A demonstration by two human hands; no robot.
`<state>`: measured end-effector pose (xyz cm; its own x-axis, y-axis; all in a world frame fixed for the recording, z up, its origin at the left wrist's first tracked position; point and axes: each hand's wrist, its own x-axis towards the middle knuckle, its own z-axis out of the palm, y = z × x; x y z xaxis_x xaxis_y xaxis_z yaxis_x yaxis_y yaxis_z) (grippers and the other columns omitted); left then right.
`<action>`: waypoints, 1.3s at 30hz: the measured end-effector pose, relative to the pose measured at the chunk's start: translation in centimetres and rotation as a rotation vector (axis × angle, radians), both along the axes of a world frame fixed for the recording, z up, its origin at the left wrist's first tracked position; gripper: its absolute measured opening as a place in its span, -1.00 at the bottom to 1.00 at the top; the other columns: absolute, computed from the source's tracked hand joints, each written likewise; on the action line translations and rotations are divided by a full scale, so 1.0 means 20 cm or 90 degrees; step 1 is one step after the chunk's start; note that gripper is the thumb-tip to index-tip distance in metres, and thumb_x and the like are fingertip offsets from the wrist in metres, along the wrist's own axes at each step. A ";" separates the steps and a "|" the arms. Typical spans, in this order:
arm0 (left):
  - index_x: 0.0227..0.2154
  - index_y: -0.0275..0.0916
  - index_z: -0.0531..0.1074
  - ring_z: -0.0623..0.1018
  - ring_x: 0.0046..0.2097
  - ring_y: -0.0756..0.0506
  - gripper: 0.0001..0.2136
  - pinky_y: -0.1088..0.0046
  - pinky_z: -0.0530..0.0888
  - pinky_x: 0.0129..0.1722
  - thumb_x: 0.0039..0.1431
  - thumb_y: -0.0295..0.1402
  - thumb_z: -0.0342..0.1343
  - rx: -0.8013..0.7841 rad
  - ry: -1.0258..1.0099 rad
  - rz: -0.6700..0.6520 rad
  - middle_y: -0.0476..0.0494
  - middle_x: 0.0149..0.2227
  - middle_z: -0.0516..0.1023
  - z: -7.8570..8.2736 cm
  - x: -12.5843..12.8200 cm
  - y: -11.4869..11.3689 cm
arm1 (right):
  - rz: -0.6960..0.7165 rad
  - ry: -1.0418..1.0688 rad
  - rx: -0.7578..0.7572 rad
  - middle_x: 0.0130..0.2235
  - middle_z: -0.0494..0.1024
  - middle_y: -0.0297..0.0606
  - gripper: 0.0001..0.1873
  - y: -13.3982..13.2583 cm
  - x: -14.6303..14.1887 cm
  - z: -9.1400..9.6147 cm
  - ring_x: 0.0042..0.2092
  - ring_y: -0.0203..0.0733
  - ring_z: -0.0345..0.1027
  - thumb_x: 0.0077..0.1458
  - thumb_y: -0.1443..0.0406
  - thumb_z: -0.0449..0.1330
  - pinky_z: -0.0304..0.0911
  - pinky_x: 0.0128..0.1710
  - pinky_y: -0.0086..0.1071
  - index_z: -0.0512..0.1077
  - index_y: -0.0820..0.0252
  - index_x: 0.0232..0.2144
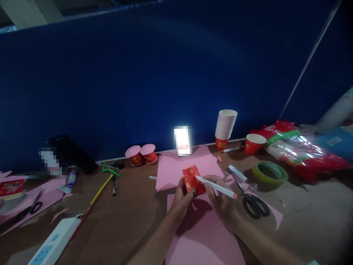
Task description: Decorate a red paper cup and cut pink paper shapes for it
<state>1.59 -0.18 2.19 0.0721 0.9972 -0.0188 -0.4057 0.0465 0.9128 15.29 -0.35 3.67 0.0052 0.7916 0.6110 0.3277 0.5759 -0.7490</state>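
Observation:
My left hand (182, 200) is closed round a red paper cup (193, 178), holding it upside down over a pink paper sheet (204, 235). My right hand (223, 202) grips a white marker pen (217, 187) with a pink end, its tip touching the side of the cup. Both hands sit low in the middle of the wooden table (124, 221).
More pink paper (176, 167) lies behind the cup. Black scissors (255, 204), a green tape roll (269, 175), a stack of paper cups (224, 127), a single cup (253, 143) and a bagged cup pack (298, 151) are to the right. Two overturned cups (142, 154), pencils and a power strip (52, 244) lie left.

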 end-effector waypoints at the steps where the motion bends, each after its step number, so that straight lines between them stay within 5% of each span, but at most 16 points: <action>1: -0.12 -0.19 0.32 0.44 -0.10 -0.17 -0.54 0.32 0.33 -0.06 -0.13 -0.21 0.24 -0.003 0.002 0.001 -0.14 -0.18 0.48 -0.01 0.00 0.00 | 0.002 -0.001 -0.003 -0.27 0.50 -0.19 -0.86 0.00 0.00 0.00 -0.25 -0.16 0.40 0.14 0.35 0.05 0.35 -0.27 -0.31 0.36 0.17 -0.24; 28: -0.12 -0.19 0.32 0.45 -0.10 -0.19 -0.52 0.34 0.36 -0.12 -0.15 -0.20 0.25 -0.015 0.001 0.006 -0.17 -0.17 0.49 -0.03 0.00 0.01 | -0.008 -0.020 -0.011 -0.35 0.47 -0.22 -0.89 0.00 0.01 -0.01 -0.30 -0.15 0.38 0.13 0.32 0.04 0.32 -0.30 -0.32 0.36 0.17 -0.30; 39: -0.11 -0.23 0.32 0.47 -0.12 -0.19 -0.47 0.25 0.35 -0.08 -0.18 -0.16 0.26 0.008 -0.051 0.003 -0.19 -0.20 0.50 -0.05 0.01 0.03 | -0.036 0.080 -0.034 -0.39 0.42 -0.26 -0.87 -0.01 0.01 0.00 -0.35 -0.19 0.36 0.17 0.28 0.00 0.35 -0.35 -0.34 0.33 0.17 -0.31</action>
<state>1.81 0.47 1.10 0.0688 0.9976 -0.0011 -0.4778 0.0339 0.8778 15.50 -0.55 3.66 0.1248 0.8193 0.5596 0.2599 0.5173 -0.8154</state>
